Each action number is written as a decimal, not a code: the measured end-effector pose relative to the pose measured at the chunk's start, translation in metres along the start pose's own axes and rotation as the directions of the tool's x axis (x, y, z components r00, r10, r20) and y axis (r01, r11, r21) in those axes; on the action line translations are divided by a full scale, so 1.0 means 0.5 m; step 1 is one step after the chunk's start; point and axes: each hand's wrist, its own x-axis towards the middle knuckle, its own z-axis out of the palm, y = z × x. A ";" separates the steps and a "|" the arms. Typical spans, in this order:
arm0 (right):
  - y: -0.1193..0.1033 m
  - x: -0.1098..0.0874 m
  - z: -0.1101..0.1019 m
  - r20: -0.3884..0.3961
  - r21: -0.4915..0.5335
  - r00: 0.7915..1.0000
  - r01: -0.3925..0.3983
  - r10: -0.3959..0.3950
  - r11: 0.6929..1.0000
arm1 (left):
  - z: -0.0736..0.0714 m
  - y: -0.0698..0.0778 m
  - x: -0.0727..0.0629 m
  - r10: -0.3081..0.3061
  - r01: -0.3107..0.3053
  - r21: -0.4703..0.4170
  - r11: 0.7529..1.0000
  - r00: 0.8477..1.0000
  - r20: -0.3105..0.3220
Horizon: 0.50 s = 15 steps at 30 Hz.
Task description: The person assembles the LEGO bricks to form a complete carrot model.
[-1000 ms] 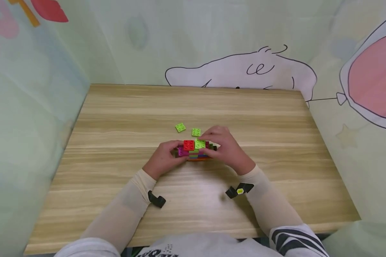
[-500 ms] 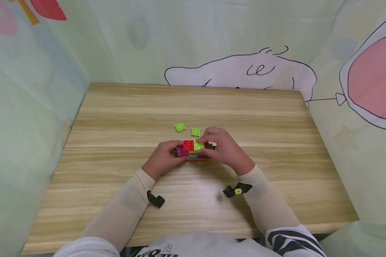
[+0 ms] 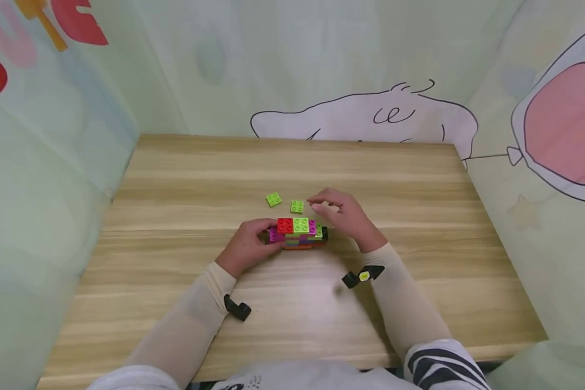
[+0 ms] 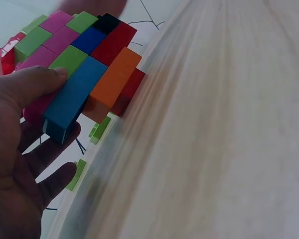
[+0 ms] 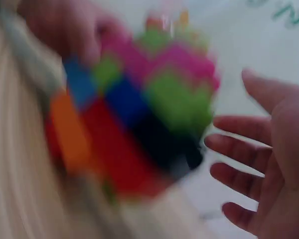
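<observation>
A stack of building bricks (image 3: 300, 236) in pink, green, blue, red, orange and black stands in the middle of the table. On its top layer a red brick (image 3: 285, 225) and a light green brick (image 3: 300, 225) sit side by side. My left hand (image 3: 247, 246) grips the stack's left end; in the left wrist view the thumb presses its near face while fingers reach behind. My right hand (image 3: 343, 214) is off the stack, behind its right end, fingers apart and holding nothing. Close to those fingertips lies a loose light green brick (image 3: 297, 207).
Another loose light green brick (image 3: 273, 200) lies further left behind the stack. The wooden table (image 3: 190, 179) meets a printed cloth wall (image 3: 185, 70) at its back edge. Black wrist cameras (image 3: 237, 307) hang from both sleeves.
My right hand has let go of the light green brick on the stack's top and moved back and slightly right. The left hand keeps its hold.
</observation>
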 end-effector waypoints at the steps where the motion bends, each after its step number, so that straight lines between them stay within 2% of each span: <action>1: 0.019 0.007 0.004 -0.009 -0.021 0.999 -0.034 0.034 0.999 | 0.000 -0.001 -0.002 -0.005 0.005 -0.008 1.000 1.000 -0.002; 4: 0.074 0.026 0.024 0.015 -0.137 0.994 -0.101 0.104 0.985 | -0.001 -0.002 -0.005 -0.014 0.015 -0.032 0.999 1.000 0.005; 7: 0.111 0.044 0.045 0.082 -0.226 0.992 -0.079 0.100 0.971 | -0.003 -0.002 -0.007 -0.014 0.014 -0.036 0.999 1.000 0.005; 12: 0.120 0.074 0.069 0.143 -0.252 0.990 0.022 0.015 0.968 | -0.009 -0.003 -0.006 -0.006 0.006 -0.029 1.000 1.000 -0.011; 15: 0.117 0.083 0.075 0.151 -0.266 0.988 0.029 0.012 0.964 | -0.011 -0.002 -0.004 -0.009 0.008 -0.037 0.999 1.000 -0.001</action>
